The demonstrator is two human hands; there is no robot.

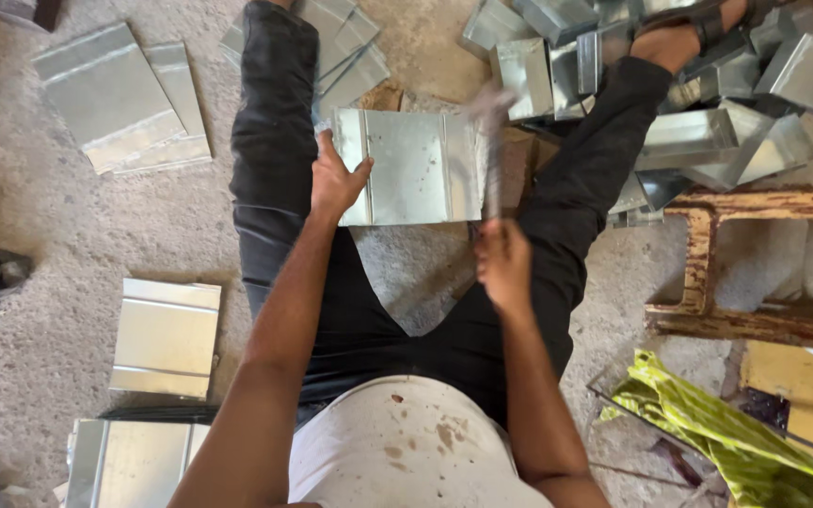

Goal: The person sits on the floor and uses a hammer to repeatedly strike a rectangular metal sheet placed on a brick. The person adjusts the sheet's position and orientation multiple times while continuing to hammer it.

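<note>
The sheet-metal panel (pixel 416 167) lies flat on the floor (pixel 49 235) between the legs. Left hand (pixel 336 181) is pressed open on its left edge. Right hand (pixel 503 263) is clamped on a blurred hammer (pixel 491 150) over the right edge.

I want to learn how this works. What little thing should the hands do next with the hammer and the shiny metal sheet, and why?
Probably bring the hammer down on the right edge of the metal sheet. The right hand grips its handle with the blurred head raised just above that edge, while the left hand presses the sheet's left side, steadying it between the legs.
</note>
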